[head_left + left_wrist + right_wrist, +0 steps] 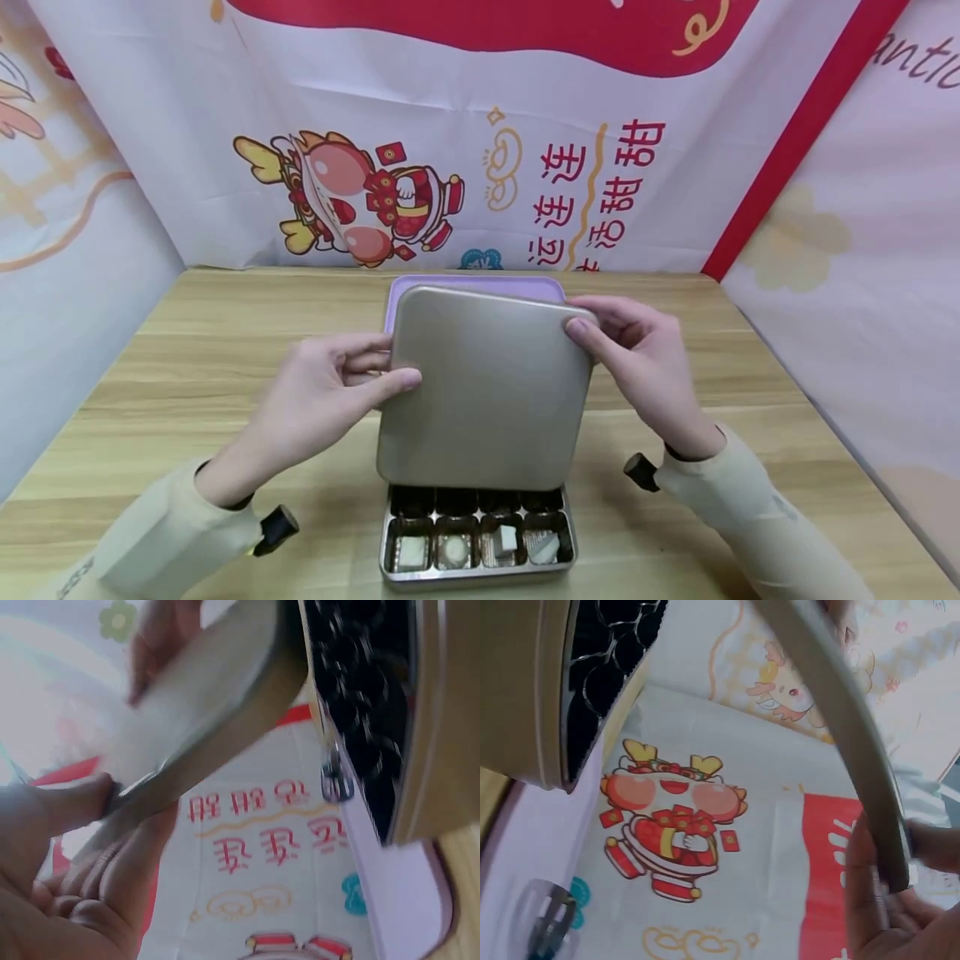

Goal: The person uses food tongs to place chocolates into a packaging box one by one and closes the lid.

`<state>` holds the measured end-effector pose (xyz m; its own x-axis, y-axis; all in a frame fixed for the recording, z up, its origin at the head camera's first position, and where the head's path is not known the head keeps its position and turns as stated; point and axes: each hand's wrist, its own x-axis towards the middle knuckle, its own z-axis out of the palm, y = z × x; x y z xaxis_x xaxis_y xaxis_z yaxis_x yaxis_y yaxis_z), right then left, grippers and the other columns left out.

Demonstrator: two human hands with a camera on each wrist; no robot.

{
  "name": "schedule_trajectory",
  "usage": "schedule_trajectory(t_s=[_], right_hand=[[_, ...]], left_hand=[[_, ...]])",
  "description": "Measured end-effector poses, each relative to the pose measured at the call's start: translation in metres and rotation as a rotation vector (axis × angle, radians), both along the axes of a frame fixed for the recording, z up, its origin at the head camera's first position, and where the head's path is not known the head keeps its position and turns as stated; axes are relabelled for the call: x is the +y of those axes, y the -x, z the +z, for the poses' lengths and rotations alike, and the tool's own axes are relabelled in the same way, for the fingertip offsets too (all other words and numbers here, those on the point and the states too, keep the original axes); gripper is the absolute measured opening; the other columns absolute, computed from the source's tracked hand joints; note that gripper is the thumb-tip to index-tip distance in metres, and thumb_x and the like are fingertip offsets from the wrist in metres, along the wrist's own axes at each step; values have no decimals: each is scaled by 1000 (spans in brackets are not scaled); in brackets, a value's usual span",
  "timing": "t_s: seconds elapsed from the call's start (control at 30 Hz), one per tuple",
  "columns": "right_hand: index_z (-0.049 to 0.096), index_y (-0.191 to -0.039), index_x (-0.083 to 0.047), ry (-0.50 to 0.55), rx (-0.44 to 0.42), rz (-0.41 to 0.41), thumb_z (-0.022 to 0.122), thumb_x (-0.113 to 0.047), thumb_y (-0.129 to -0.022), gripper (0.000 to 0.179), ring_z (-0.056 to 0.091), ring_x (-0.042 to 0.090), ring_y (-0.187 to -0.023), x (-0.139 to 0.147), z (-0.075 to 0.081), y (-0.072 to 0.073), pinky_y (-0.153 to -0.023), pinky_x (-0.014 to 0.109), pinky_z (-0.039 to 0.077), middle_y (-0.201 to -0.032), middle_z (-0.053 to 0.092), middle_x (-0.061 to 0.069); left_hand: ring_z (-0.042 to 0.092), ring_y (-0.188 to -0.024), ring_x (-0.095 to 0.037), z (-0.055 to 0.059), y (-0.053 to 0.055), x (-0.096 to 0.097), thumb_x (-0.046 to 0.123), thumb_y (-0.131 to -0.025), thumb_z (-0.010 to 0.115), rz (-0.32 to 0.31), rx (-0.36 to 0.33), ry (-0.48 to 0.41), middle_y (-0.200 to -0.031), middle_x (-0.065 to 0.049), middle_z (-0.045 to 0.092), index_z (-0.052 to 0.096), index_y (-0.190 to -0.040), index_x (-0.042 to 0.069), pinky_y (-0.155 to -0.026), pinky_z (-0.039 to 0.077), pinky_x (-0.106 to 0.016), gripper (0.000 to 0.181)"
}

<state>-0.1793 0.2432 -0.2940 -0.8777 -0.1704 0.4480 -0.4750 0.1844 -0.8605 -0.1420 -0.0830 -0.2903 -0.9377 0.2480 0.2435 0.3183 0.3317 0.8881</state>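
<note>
A flat metallic lid [487,392] with rounded corners is held tilted between both hands, above the back part of a metal tin [480,575]. My left hand [307,408] pinches its left edge, thumb on the top face and fingers behind. At the upper right corner my right hand [648,367] grips it the same way. The tin is divided into small compartments; in its front row sit several pale pieces [506,540] of differing shapes. The lid hides part of the back row. Both wrist views show the lid's rim [855,727] raised off the tin.
Behind the lid lies a purple tray [480,283], mostly covered in the head view. A shiny metal utensil [551,915] shows over the tray in the right wrist view. The wooden table [225,308] ends at a printed cloth backdrop [420,92].
</note>
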Motion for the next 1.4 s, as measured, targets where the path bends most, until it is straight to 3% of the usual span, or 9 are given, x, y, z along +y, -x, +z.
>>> schedule_trajectory(t_s=[0.1, 0.17, 0.3, 0.47, 0.63, 0.77, 1.03, 1.2, 1.4], right_hand=[[73, -114, -8, -80, -205, 12, 73, -24, -91, 28, 63, 20, -72, 1, -3, 8, -61, 31, 56, -93, 71, 11], [73, -114, -8, -129, -313, 35, 73, -29, -91, 31, 63, 20, -74, 0, -8, 14, -62, 33, 56, -95, 72, 10], [73, -114, -5, -227, -419, 72, 72, -28, -93, 31, 61, 20, -72, -4, -20, 22, -59, 34, 56, -95, 70, 11], [74, -113, -3, -338, -431, 124, 71, -25, -94, 29, 62, 19, -68, -11, -33, 24, -54, 35, 55, -91, 69, 9], [75, -108, -5, -396, -412, 185, 68, -23, -95, 23, 63, 21, -64, -14, -38, 22, -54, 43, 56, -80, 70, 6], [76, -104, -9, -469, -363, 216, 67, -25, -96, 20, 61, 19, -60, -13, -40, 22, -52, 40, 54, -75, 67, 2], [73, -86, -16, -720, -92, 168, 67, -26, -95, 15, 52, 9, -63, -22, -41, 17, -57, 29, 45, -72, 61, -10], [61, -72, -13, -689, -16, 84, 60, -17, -100, 29, 43, 8, -54, -28, -44, 13, -51, 31, 40, -61, 47, -9], [56, -69, -10, -569, 30, -86, 53, -9, -102, 33, 42, 14, -54, -33, -57, 17, -53, 34, 38, -58, 40, -5]], left_hand=[[72, -83, -20, -1, -3, 3, 28, -84, 80, -21, -199, -19, -98, -9, 73, 52, -138, -2, -66, 58, -34, 67], [72, -76, -24, -4, -5, 4, 26, -86, 79, -38, -283, -20, -94, -10, 73, 41, -146, -1, -65, 58, -36, 76], [70, -61, -25, -13, -7, 5, 26, -89, 76, -49, -333, 56, -84, -7, 73, 28, -152, 5, -61, 58, -36, 81], [66, -52, -24, -24, -10, 1, 31, -91, 73, -49, -364, 200, -70, -2, 69, 25, -153, 4, -59, 56, -32, 83], [63, -47, -21, -29, -12, 2, 33, -91, 72, -35, -344, 321, -66, 1, 67, 24, -153, 2, -53, 51, -31, 84], [61, -44, -18, -33, -14, 6, 32, -92, 72, -29, -318, 382, -57, 2, 63, 27, -154, 7, -46, 47, -30, 80], [58, -40, -16, -40, -16, 9, 23, -93, 71, -86, -296, 365, -54, -1, 59, 43, -142, -5, -39, 49, -33, 63], [59, -43, -16, -42, -16, 11, 25, -94, 69, -31, -288, 415, -58, 2, 60, 45, -140, -8, -41, 47, -30, 61], [59, -47, -18, -44, -13, 10, 27, -98, 63, 7, -263, 414, -65, 2, 61, 56, -132, 1, -50, 49, -31, 43]])
